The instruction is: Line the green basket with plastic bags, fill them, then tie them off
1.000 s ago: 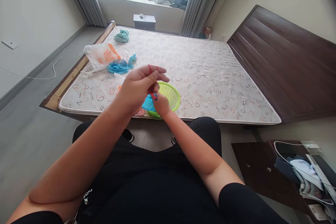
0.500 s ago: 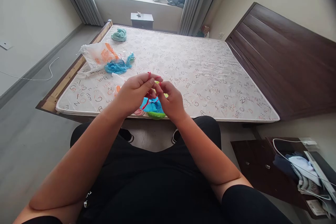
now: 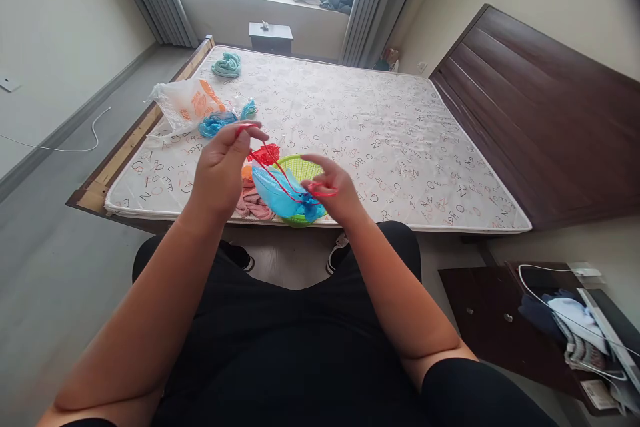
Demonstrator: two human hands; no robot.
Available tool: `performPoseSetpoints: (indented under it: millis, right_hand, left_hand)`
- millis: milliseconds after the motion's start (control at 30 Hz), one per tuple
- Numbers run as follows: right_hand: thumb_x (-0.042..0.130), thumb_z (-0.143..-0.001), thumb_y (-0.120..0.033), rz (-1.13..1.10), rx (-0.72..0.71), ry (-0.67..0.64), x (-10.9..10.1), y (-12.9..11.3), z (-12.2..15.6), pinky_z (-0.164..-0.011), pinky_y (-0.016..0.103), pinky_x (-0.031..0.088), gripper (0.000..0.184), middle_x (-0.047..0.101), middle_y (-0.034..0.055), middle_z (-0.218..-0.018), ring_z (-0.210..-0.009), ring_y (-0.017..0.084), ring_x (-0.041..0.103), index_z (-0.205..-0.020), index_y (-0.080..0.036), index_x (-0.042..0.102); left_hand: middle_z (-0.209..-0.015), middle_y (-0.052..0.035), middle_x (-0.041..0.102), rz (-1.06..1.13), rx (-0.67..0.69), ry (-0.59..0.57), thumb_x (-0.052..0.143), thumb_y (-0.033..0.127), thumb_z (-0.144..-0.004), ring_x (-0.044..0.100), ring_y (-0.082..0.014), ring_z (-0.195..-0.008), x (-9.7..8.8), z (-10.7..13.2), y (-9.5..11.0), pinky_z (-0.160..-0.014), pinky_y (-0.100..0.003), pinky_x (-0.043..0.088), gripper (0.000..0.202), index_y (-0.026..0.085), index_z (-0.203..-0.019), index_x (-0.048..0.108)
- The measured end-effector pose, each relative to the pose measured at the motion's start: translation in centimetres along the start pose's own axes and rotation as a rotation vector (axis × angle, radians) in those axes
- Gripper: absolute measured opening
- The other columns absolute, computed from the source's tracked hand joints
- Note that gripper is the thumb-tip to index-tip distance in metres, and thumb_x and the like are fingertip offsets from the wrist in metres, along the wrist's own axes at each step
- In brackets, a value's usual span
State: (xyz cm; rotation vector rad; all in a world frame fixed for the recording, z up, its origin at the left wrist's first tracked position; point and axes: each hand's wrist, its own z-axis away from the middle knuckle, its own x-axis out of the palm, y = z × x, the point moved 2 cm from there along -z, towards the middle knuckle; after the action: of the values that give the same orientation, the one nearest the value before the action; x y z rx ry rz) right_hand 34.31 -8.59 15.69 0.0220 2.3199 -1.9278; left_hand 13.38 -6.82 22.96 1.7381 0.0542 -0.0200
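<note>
A thin red string (image 3: 270, 173) stretches between my two hands, over a blue plastic bag (image 3: 273, 192) that is gathered at its right end. My left hand (image 3: 223, 163) is closed on one end of the string, which loops over its fingers. The other part of the string runs through the curled fingers of my right hand (image 3: 333, 190), by the gathered end of the bag. Under the bag sits a green plastic basket (image 3: 299, 163) at the mattress edge. A red plastic bag (image 3: 264, 155) and a pink cloth (image 3: 254, 205) lie left of the basket.
The mattress (image 3: 395, 140) fills the middle. To the left on it are a white-and-orange plastic bag (image 3: 187, 103), a crumpled blue bag (image 3: 216, 125) and a coiled teal cloth (image 3: 227, 65). A dark headboard (image 3: 540, 93) stands right, with a cluttered nightstand (image 3: 500, 310) nearer me.
My hands have moved apart, the left one going left and slightly up, drawing the red string out between them. The blue bag, basket and red bag show more now.
</note>
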Motion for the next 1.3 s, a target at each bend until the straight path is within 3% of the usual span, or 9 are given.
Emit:
performPoseSetpoints:
  millis: [133,267,433,567,733,867,1000,1133,1300]
  right_hand:
    - [0.081,-0.084,-0.039,0.068,0.01,-0.132,2.6,-0.8,0.7,-0.067,0.032,0.056,0.051,0.05,-0.0078,-0.063,-0.058,0.011,0.053,-0.133,-0.028,0.071]
    - [0.075,-0.087,-0.036,0.05,-0.001,-0.155,3.4,-1.4,0.5,-0.075,0.033,0.056,0.023,0.068,0.0001,-0.078,-0.076,0.015,0.066,-0.104,-0.022,0.08]
    - [0.069,-0.094,-0.048,-0.014,0.044,0.015,2.3,-1.7,-0.1,-0.069,0.029,0.052,0.029,0.07,0.0023,-0.08,-0.078,0.015,0.064,-0.099,-0.02,0.076]
    - [0.062,-0.097,-0.06,-0.054,0.07,0.158,1.2,-0.9,-0.6,-0.065,0.028,0.05,0.04,0.063,0.0003,-0.072,-0.071,0.014,0.06,-0.105,-0.022,0.071]
    - [0.06,-0.094,-0.071,-0.009,0.052,0.172,0.9,-0.5,-0.5,-0.065,0.029,0.05,0.05,0.058,-0.0014,-0.069,-0.066,0.014,0.058,-0.107,-0.024,0.067]
    - [0.059,-0.096,-0.07,0.046,0.057,0.184,0.7,-0.3,-0.2,-0.062,0.03,0.049,0.049,0.055,-0.002,-0.068,-0.063,0.014,0.054,-0.111,-0.024,0.065]
    - [0.053,-0.101,-0.065,0.016,0.099,0.244,0.1,0.5,-0.3,-0.057,0.029,0.046,0.044,0.052,-0.0022,-0.066,-0.06,0.015,0.052,-0.114,-0.024,0.064]
    - [0.053,-0.101,-0.063,-0.033,0.107,0.296,-0.4,1.2,-0.7,-0.052,0.028,0.041,0.046,0.048,-0.0036,-0.065,-0.056,0.014,0.048,-0.123,-0.024,0.062]
    - [0.037,-0.106,-0.065,-0.197,0.069,0.373,-0.5,0.9,-0.6,-0.044,0.027,0.031,0.054,0.041,-0.0064,-0.063,-0.046,0.012,0.033,-0.144,-0.029,0.05]
  left_hand:
    - [-0.128,-0.0049,0.071,-0.056,0.211,-0.114,0.067,0.038,-0.1,0.059,-0.0262,-0.132,1.6,1.8,1.8,-0.11,-0.04,0.05,0.018,0.025,-0.093,0.076]
    - [-0.125,-0.0067,0.073,0.014,0.281,-0.268,0.068,0.045,-0.099,0.061,-0.0276,-0.13,2.7,1.6,0.4,-0.116,-0.046,0.047,0.024,0.023,-0.101,0.077]
    - [-0.124,-0.0107,0.073,0.351,0.191,-0.318,0.072,0.058,-0.094,0.069,-0.0274,-0.122,4.4,1.0,-4.5,-0.105,-0.043,0.057,0.048,0.025,-0.13,0.067]
    - [-0.126,-0.0101,0.072,0.379,0.115,-0.355,0.081,0.051,-0.088,0.072,-0.0251,-0.115,5.9,1.9,-7.5,-0.097,-0.039,0.061,0.067,0.029,-0.146,0.054]
    - [-0.125,-0.0108,0.07,0.272,0.063,-0.364,0.086,0.038,-0.084,0.075,-0.0211,-0.102,6.2,2.5,-8.5,-0.091,-0.036,0.063,0.083,0.029,-0.155,0.044]
    - [-0.117,-0.0081,0.07,0.179,0.021,-0.372,0.084,0.031,-0.084,0.073,-0.0153,-0.083,6.4,2.8,-8.8,-0.076,-0.03,0.062,0.088,0.03,-0.159,0.037]
    - [-0.099,-0.0013,0.067,0.134,0.029,-0.427,0.073,0.029,-0.091,0.065,-0.0101,-0.065,6.9,3.4,-9.3,-0.064,-0.025,0.055,0.067,0.029,-0.151,0.044]
    - [-0.079,0.0018,0.061,-0.006,0.081,-0.428,0.057,0.032,-0.098,0.058,-0.0116,-0.066,6.8,3.5,-9.2,-0.065,-0.025,0.05,0.026,0.022,-0.119,0.068]
    - [-0.083,-0.003,0.07,-0.234,0.091,-0.455,0.054,0.03,-0.094,0.064,-0.0178,-0.081,6.9,3.1,-8.5,-0.077,-0.03,0.051,0.027,0.02,-0.097,0.078]
